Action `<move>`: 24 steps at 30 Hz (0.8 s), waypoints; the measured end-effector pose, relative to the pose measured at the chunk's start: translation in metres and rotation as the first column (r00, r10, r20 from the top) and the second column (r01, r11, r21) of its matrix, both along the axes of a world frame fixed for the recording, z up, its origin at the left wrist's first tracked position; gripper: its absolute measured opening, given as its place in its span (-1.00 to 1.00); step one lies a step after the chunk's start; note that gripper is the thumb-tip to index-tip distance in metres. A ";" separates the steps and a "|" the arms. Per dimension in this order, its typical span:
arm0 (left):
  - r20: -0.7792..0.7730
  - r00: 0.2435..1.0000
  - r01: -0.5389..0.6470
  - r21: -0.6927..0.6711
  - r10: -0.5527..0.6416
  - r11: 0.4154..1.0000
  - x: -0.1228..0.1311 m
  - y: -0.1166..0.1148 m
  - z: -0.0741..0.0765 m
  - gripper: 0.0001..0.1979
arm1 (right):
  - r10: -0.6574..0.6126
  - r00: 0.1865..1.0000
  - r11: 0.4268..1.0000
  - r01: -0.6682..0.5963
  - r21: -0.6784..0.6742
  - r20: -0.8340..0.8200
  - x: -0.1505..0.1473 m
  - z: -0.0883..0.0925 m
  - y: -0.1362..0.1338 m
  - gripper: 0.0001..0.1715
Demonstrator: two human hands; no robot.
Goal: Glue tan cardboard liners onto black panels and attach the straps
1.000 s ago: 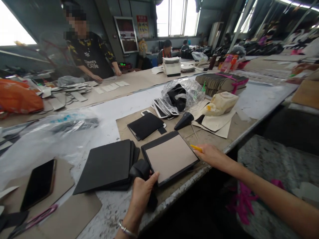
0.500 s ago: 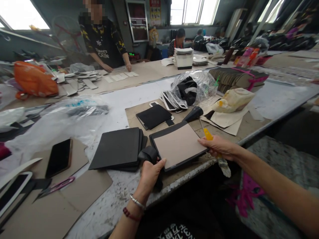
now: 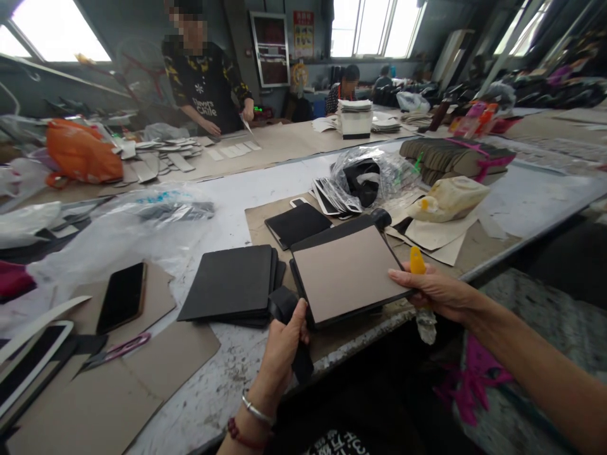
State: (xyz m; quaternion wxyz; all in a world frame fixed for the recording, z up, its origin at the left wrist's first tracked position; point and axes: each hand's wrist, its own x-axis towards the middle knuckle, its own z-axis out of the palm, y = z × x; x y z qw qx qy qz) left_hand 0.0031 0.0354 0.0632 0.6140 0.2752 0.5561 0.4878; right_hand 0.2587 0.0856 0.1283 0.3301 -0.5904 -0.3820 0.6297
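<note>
Beige-faced panel [image 3: 351,272] held at the near edge of the desk [image 3: 279,180]
The person's right hand [image 3: 441,287] pinches its right edge, a yellow-handled tool [image 3: 417,259] tucked into the same grip; the left hand [image 3: 284,341] is closed around a black strap [image 3: 283,304] by the panel's left near corner. Steady support at both sides, with the tool clear of the beige face, should keep it flat.

The left hand [image 3: 283,354] curls, thumb raised, while the right hand [image 3: 446,292] pinches, thumb extended, both forearms [image 3: 531,363] slanting inward
</note>
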 end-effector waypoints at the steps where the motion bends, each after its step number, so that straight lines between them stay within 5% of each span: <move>1: 0.071 0.997 -0.006 -0.004 0.006 1.000 0.000 -0.002 0.002 -0.53 | 0.002 1.000 1.000 -0.002 -0.007 -0.006 -0.001 0.000 -0.001 -0.49; 7: 0.165 0.986 0.009 -0.054 0.000 0.999 0.001 -0.005 0.012 -0.57 | 0.034 0.999 0.999 -0.034 -0.015 0.008 -0.012 -0.007 -0.004 -0.45; 15: 0.013 0.999 0.033 -0.024 -0.033 0.999 -0.003 0.001 0.009 -0.50 | 0.109 0.951 0.992 -0.124 0.036 0.290 -0.013 -0.009 -0.007 -0.43; 24: -0.053 0.995 0.080 0.004 -0.080 0.997 -0.006 0.010 0.007 -0.63 | 0.168 0.903 0.973 -0.216 0.080 0.395 -0.011 -0.012 0.000 -0.51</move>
